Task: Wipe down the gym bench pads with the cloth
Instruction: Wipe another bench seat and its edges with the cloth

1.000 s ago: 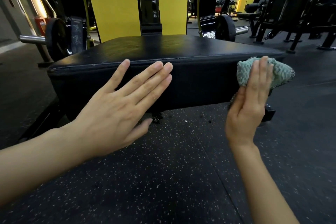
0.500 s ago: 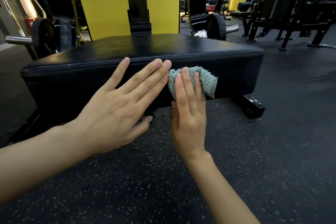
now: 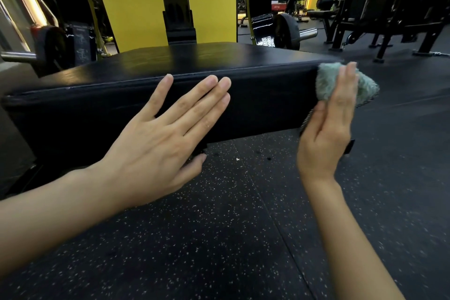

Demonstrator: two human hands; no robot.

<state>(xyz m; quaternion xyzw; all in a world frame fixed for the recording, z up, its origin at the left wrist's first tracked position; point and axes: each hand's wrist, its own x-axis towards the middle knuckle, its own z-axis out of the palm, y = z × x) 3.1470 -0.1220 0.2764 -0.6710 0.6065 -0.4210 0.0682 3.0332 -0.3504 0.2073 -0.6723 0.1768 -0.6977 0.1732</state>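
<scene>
Since half a second ago, the right hand (image 3: 326, 134) has slid the cloth (image 3: 326, 80) from beside the left fingertips to the right front corner of the seat pad (image 3: 219, 61). Its fingers lie straight over the cloth and press it against the pad's edge. The left hand (image 3: 151, 143) stays flat on the pad's front side, fingers straight and a little spread. Both hands are well apart.
</scene>
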